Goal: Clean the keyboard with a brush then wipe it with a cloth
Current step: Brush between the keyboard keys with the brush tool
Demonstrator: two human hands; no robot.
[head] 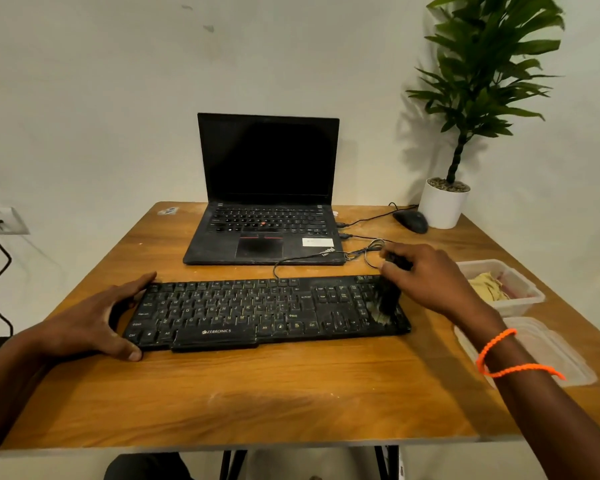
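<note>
A dusty black keyboard [250, 310] lies across the middle of the wooden table [257, 393]. My left hand [97, 320] grips its left end, thumb at the front edge and fingers at the back edge. My right hand [426, 278] holds a dark brush [387, 299] by its handle, and the bristles touch the number pad at the keyboard's right end. A yellowish cloth [487, 287] lies crumpled in a clear plastic container [513, 306] to the right of the keyboard.
An open black laptop [267, 209] stands behind the keyboard with cables [361, 252] plugged into its right side. A black mouse [410, 221] and a potted plant [444, 202] sit at the back right. A clear lid [548, 351] lies at the right edge.
</note>
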